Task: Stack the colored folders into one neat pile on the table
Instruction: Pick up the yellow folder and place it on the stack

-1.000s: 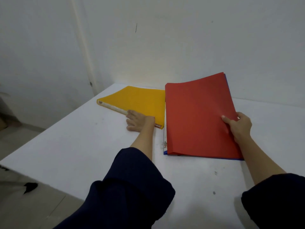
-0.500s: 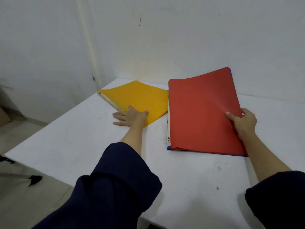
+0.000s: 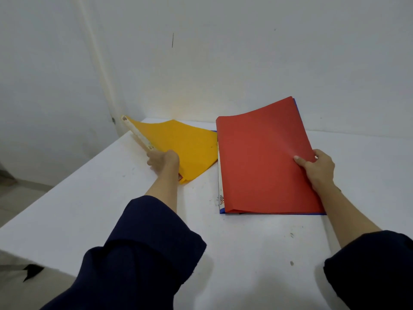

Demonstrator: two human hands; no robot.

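Note:
A yellow folder (image 3: 178,142) is tilted up off the white table (image 3: 89,209), its spine edge raised toward the back left. My left hand (image 3: 163,161) grips that spine edge near its lower end. To the right, a red folder (image 3: 261,157) lies on top of a blue folder (image 3: 221,211), of which only thin edges show. My right hand (image 3: 317,168) holds the red folder's right edge, thumb on top, with the cover bowed slightly upward.
White walls meet in a corner just behind the table. The table's left edge drops to a tiled floor, where a dark scrap (image 3: 31,270) lies. Small marks dot the tabletop near the front.
My left hand went from resting flat at the yellow folder's corner to gripping its spine and lifting it, so the folder now tilts up. The right hand stays on the red folder.

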